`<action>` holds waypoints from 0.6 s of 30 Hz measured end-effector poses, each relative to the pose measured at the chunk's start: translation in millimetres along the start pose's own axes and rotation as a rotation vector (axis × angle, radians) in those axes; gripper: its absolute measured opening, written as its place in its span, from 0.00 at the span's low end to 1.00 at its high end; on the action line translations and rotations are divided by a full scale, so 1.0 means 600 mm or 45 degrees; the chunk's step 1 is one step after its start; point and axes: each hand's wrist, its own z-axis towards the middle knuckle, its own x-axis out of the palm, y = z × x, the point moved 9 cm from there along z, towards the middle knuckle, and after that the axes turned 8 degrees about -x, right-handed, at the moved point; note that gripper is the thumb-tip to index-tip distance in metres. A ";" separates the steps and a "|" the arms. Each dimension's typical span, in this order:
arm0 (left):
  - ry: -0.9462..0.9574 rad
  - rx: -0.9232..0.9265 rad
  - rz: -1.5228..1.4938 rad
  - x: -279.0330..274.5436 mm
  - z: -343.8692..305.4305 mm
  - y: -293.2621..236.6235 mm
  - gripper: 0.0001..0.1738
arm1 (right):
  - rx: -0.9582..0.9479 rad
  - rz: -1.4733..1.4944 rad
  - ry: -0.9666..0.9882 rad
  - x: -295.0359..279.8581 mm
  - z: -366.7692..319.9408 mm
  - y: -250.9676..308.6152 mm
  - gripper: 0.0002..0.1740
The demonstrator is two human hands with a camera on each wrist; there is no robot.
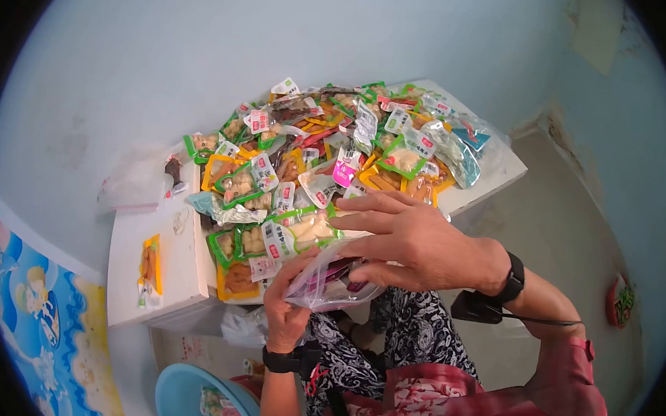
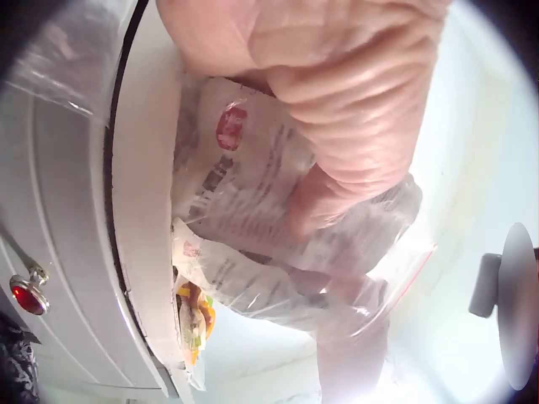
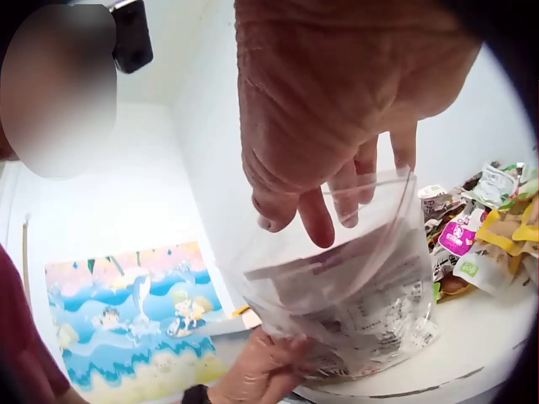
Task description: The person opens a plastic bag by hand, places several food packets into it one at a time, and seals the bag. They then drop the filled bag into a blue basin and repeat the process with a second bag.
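My left hand (image 1: pixel 287 312) grips the side of a clear zip bag (image 1: pixel 315 280) at the table's front edge. Inside the bag are printed snack packets (image 3: pixel 337 295), their pale backs showing through the plastic in the right wrist view. Over the bag's mouth is my right hand (image 1: pixel 422 248), its fingers fairly straight and pointing left, with nothing held in them. From the right wrist view, the fingertips (image 3: pixel 318 227) hang down at the bag's upper edge. In the left wrist view, my left thumb lies across a packet with a red logo (image 2: pixel 232 128).
A big heap of snack packets (image 1: pixel 304 183) covers most of the white table (image 1: pixel 127 272). One orange-edged packet (image 1: pixel 150 265) lies apart on the left, below a clear plastic bag (image 1: pixel 132 184). On the floor stands a blue basin (image 1: pixel 177 385) with packets inside.
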 end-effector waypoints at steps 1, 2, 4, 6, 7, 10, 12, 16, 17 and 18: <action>0.018 0.034 0.008 0.002 0.001 -0.007 0.29 | 0.008 0.042 0.012 -0.012 -0.006 0.009 0.25; 0.031 0.089 0.007 0.005 0.001 -0.012 0.30 | 0.018 0.082 0.021 -0.020 -0.012 0.015 0.29; 0.062 0.200 0.003 0.011 0.002 -0.022 0.31 | 0.028 0.073 0.051 -0.017 -0.029 0.027 0.35; 0.083 0.236 0.053 0.008 0.005 -0.027 0.32 | 0.055 0.060 0.071 -0.016 -0.045 0.035 0.41; 0.092 0.240 0.084 0.008 -0.001 -0.028 0.32 | 0.076 0.059 0.074 -0.014 -0.053 0.041 0.44; 0.051 0.119 0.197 0.006 -0.001 -0.023 0.31 | 0.093 0.041 0.012 -0.002 -0.074 0.042 0.51; 0.082 0.164 0.129 0.008 -0.003 -0.022 0.22 | 0.086 0.001 -0.043 0.000 -0.084 0.035 0.55; 0.033 0.129 0.164 0.014 -0.009 -0.013 0.17 | 0.279 0.006 -0.064 0.015 -0.104 0.007 0.57; 0.016 0.139 0.236 0.013 -0.011 -0.008 0.17 | 0.325 0.006 -0.067 0.022 -0.111 -0.001 0.57; -0.007 0.146 0.309 0.015 -0.009 -0.012 0.17 | 0.367 0.009 -0.070 0.029 -0.115 -0.009 0.57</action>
